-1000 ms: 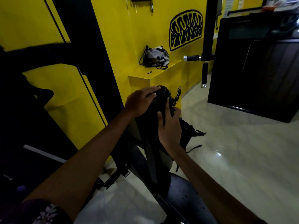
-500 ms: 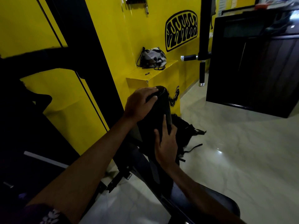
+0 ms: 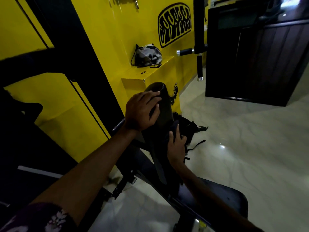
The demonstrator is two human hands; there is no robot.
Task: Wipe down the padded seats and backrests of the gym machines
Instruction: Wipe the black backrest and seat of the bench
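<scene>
Right hand point(image 3: 176, 146) slid lower down backrest point(image 3: 164, 111), left hand point(image 3: 142, 111) gripping its top

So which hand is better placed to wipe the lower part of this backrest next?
Right. The right hand presses a dark cloth low on the backrest, while the left hand grips its top edge.
</scene>
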